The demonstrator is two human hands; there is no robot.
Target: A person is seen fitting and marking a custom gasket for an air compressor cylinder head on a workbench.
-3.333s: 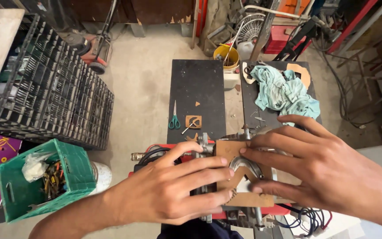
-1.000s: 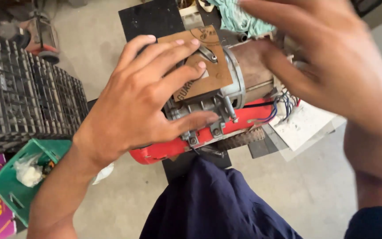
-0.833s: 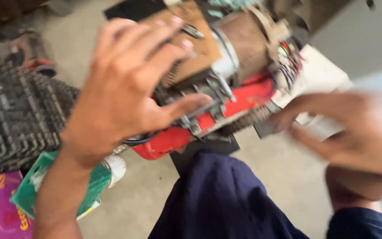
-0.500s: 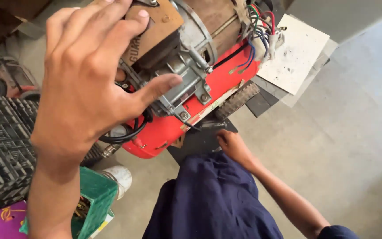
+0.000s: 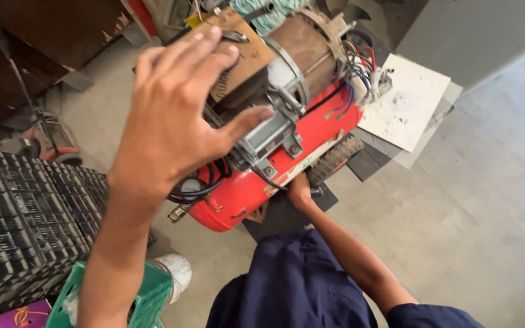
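A red compressor tank [image 5: 262, 188] lies on a black board [image 5: 274, 215], carrying a brown motor [image 5: 302, 45] with a grey metal housing [image 5: 268, 133] and loose coloured wires [image 5: 360, 61]. A piece of brown cardboard [image 5: 244, 51] rests on top of the motor. My left hand [image 5: 177, 115] is raised over the housing with its fingers spread and holds nothing; its thumb tip is close to the grey housing. My right hand [image 5: 301, 189] reaches down to the tank's lower edge beside a black ribbed part [image 5: 334, 159]. Its fingers are hidden under the tank.
A white speckled board [image 5: 405, 100] lies on grey sheets to the right of the motor. Black plastic crates [image 5: 19, 225] are stacked at the left. A green crate [image 5: 147, 297] and a white container [image 5: 174, 270] sit near my left forearm. Bare concrete floor [image 5: 481, 212] lies to the right.
My right hand left the top of the motor and dropped to the tank's underside. My left hand stayed spread over the motor. The view tilted and moved closer.
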